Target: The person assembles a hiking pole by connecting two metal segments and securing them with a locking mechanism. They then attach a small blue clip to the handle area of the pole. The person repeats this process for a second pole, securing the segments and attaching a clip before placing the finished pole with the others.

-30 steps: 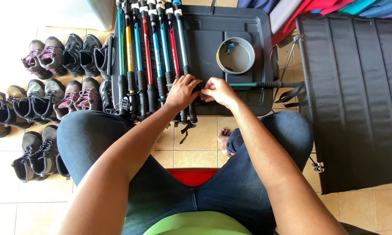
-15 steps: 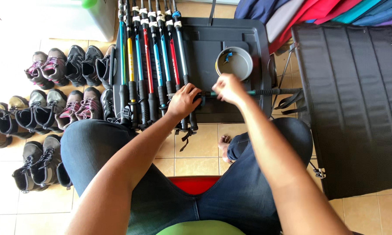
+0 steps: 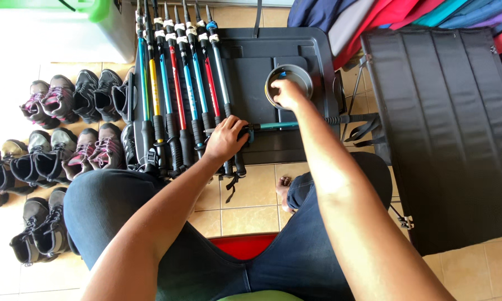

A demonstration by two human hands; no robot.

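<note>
We see the left hand closed around the near end of a teal trekking pole, which lies crosswise on the dark plastic lid, its long axis running left to right, at right angles to the row of poles lined up side by side on the lid's left part. The right hand is over the round metal bowl, which sits just beyond the crosswise pole; its fingertips dip inside, seemingly pinched on something small, though we cannot tell whether they hold anything. So the pole lies just nearer to us than the right hand, already gripped by the left. Hiking shoes stand in rows on the tiled floor to the left, and a folded black cot lies to the right.
</note>
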